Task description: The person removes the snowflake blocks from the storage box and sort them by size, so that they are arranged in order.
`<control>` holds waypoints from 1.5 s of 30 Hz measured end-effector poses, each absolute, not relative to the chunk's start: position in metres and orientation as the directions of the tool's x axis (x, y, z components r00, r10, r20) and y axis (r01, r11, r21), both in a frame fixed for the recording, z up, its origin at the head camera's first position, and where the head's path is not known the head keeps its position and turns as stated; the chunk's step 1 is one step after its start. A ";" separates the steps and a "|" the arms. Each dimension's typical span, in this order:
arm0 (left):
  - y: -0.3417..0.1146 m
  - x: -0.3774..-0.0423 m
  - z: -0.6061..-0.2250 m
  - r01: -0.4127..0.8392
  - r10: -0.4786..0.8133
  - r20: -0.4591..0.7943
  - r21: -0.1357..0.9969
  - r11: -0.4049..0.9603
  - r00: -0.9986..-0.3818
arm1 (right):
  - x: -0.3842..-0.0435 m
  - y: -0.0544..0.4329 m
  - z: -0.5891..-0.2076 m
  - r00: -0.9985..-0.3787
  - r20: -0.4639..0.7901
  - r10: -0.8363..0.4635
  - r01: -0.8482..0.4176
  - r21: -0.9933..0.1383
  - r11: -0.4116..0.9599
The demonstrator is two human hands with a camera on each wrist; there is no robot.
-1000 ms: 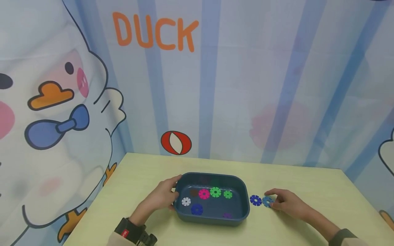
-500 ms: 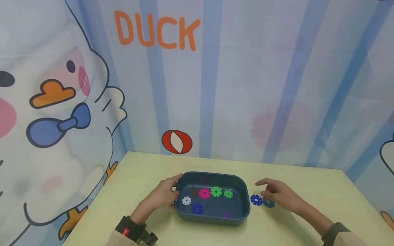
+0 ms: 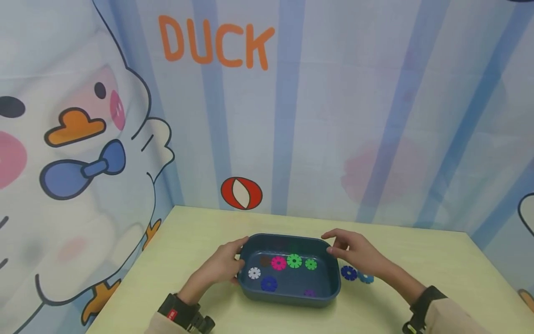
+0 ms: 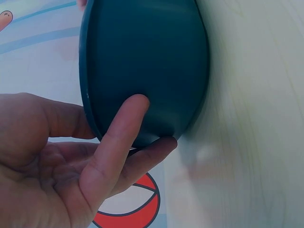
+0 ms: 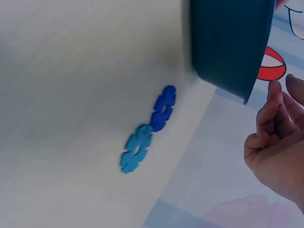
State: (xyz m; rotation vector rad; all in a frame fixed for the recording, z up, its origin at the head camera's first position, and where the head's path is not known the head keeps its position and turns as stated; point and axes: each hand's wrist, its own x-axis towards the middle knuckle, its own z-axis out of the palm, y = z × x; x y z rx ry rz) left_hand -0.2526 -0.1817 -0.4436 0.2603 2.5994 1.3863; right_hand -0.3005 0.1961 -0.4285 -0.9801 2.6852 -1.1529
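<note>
A dark blue plastic tub [image 3: 288, 299] stands on the pale yellow table. My left hand [image 3: 221, 263] holds its left end, with the thumb at the rim and fingers against the outer wall [image 4: 147, 52]. Over the tub's back right corner hovers my right hand [image 3: 354, 251], fingers loosely bent, holding nothing; in the right wrist view the hand [image 5: 280, 133] is beside the rim. Just right of the tub, a dark blue snowflake disc [image 3: 348, 273] and a light blue snowflake disc [image 3: 366, 279] lie joined or touching; I cannot tell which.
Inside the tub lie several snowflake discs, among them a white disc [image 3: 254, 272], a pink disc [image 3: 278, 263], a green disc [image 3: 294, 260] and a purple disc [image 3: 309, 293]. A printed cloth backdrop [image 3: 321, 116] rises behind the table [image 3: 200, 222].
My right hand has left the light blue disc and moved left and back to the tub's far right corner. The two blue discs stay on the table; my left hand keeps its hold.
</note>
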 end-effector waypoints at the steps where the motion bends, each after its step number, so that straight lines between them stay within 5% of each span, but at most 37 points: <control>1: -0.182 -0.252 -0.443 0.069 0.240 -0.077 0.834 0.547 -0.968 | -0.301 0.193 -0.427 -0.792 0.187 -0.581 -0.537 -0.666 0.518; 17: -0.181 -0.251 -0.443 0.097 0.259 -0.057 0.835 0.542 -0.964 | -0.310 0.134 -0.430 -0.676 0.070 -0.734 -0.682 -0.437 0.586; 45: -0.182 -0.252 -0.442 0.089 0.258 -0.066 0.833 0.545 -0.964 | -0.311 0.096 -0.459 -0.673 0.056 -0.738 -0.739 -0.015 0.673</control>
